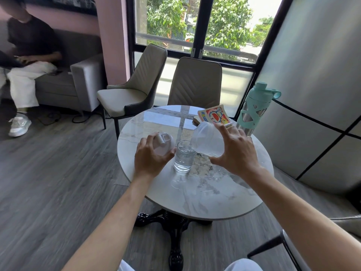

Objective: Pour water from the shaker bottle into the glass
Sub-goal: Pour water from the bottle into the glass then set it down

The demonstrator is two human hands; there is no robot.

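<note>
A clear glass (183,156) stands near the middle of the round marble table (195,192), more than half full of water. My right hand (236,151) grips a clear plastic shaker bottle (207,138), tipped far over with its mouth at the glass rim and its base raised toward the far right. A thin stream of water runs from it into the glass. My left hand (151,155) holds the bottle's translucent lid (163,142) just left of the glass, close to its rim.
A teal and steel bottle (256,106) stands at the table's far right edge, beside a colourful book (214,115). Two grey chairs (195,83) stand beyond the table. A person sits on a sofa (74,83) at far left.
</note>
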